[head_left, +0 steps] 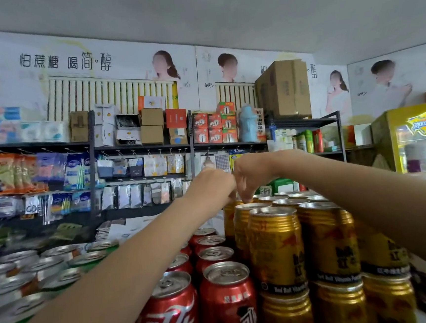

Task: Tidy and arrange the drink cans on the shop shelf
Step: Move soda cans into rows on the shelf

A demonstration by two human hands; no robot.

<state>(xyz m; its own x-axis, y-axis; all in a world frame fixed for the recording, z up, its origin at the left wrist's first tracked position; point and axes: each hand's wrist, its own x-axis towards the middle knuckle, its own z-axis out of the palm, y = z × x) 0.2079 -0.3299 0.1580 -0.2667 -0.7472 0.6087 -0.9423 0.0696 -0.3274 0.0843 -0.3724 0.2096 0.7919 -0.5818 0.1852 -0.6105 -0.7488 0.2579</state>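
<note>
Gold energy-drink cans [276, 248] stand stacked in two layers at the right. Red cola cans [226, 296] stand in rows beside them at centre. Green-and-silver cans [62, 277] fill the left. Both my arms reach over the cans to the back of the gold stack. My right hand [249, 176] points its curled fingers down and pinches the top rim of a rear gold can [249, 207]. My left hand [211, 187] is curled right beside it, above the rear left gold can [228, 216]. Its fingertips are hidden, so its hold is unclear.
Behind the cans runs a dark metal shelf [141, 147] hung with packets, and boxes are stacked on top of it. A large cardboard box [285, 88] sits high at the right. A yellow drinks fridge [416, 138] stands at the far right.
</note>
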